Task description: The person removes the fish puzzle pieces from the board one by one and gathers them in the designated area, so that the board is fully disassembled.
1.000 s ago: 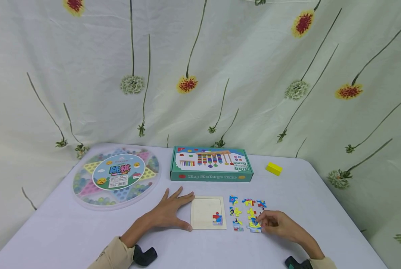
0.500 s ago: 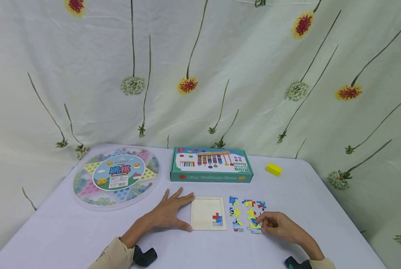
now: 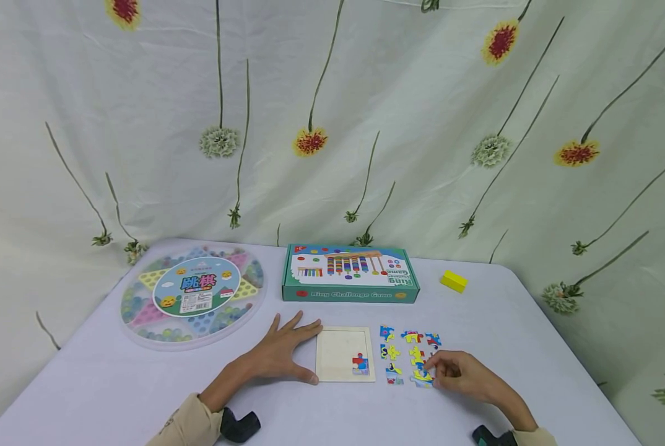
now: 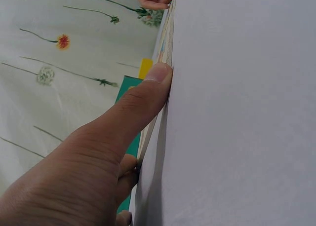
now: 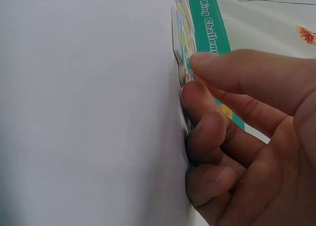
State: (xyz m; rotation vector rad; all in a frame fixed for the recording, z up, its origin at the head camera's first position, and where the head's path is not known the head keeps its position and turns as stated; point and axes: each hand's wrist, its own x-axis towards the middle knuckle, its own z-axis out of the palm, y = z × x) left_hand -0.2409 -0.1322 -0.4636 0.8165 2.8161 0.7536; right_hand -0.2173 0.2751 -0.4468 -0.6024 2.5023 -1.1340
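Observation:
My left hand [image 3: 281, 352] lies spread at the left side of a shallow wooden puzzle tray [image 3: 332, 376]. Its thumb touches the near left corner and its fingertips reach the far left one; in the left wrist view the thumb [image 4: 143, 97] presses along the tray's edge. One red and blue jigsaw piece [image 3: 360, 364] sits in the tray's near right corner. Right of the tray, my right hand [image 3: 459, 371] has curled fingers and pinches the edge of a yellow and blue jigsaw piece [image 3: 421, 374], partly hidden by its fingertips.
Several loose jigsaw pieces [image 3: 391, 352] lie in columns between tray and right hand. A green Ring Challenge Game box [image 3: 350, 293] stands behind the tray. A round Chinese checkers set [image 3: 195, 288] lies back left, and a yellow block [image 3: 454, 280] back right.

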